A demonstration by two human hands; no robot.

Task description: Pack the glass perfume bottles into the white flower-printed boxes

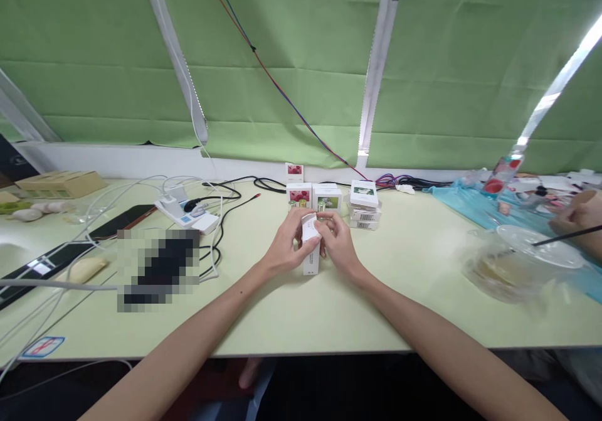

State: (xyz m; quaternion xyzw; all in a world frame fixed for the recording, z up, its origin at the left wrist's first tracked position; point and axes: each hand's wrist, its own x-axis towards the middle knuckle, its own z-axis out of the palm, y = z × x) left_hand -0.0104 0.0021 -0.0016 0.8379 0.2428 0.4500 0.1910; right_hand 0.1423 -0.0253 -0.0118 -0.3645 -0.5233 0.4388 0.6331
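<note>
A narrow white carton (311,261) stands upright on the pale table, its top between my hands. My left hand (288,242) is closed around its left side, thumb across the front. At the upper right of the carton my right hand (339,243) grips with thumb and fingers near the top flap. Just behind are small gold-capped bottles (301,203), partly covered by my fingers. Beyond them stand a white box with a red fruit picture (300,190) and one with a green picture (328,193). A stack of small white boxes (364,205) is to their right.
On the left, a white power strip (181,213), tangled cables, phones and a blurred dark object (164,264) lie about. At the right are a plastic bowl with lid (505,267), a blue plastic sheet (458,200) and another person's hand (579,220). The table's front edge runs below my forearms.
</note>
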